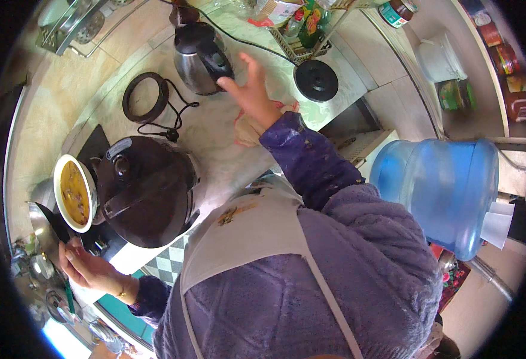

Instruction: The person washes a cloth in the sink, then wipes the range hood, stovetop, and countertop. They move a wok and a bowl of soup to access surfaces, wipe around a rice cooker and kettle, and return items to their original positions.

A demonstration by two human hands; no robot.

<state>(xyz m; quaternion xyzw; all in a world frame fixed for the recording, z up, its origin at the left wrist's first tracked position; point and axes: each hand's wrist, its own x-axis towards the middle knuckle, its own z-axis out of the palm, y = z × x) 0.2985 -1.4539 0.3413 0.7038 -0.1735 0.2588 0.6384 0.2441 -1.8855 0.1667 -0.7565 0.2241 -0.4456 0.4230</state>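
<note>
My right hand (253, 89) is spread, thumb and fingers apart, beside the black handle (219, 60) of a steel electric kettle (186, 67). The thumb tip overlaps the handle's edge; contact cannot be told. Under that wrist lies a crumpled cloth with red trim (246, 130). My left hand (90, 268) hovers loosely curled at the left, nothing visible in it, close to a metal wok (43, 233). Above it in view, a white bowl (93, 197) of yellow-brown soup with pieces (74, 193) stands beside a dark electric pressure cooker (148, 193).
A black ring with a power cord (145, 98) lies on the marble-patterned counter (218, 116). The kettle's round base (316, 80) sits near a basket of bottles (305, 45). A large blue water bottle (433, 193) stands at my right. Jars line a shelf (483, 103).
</note>
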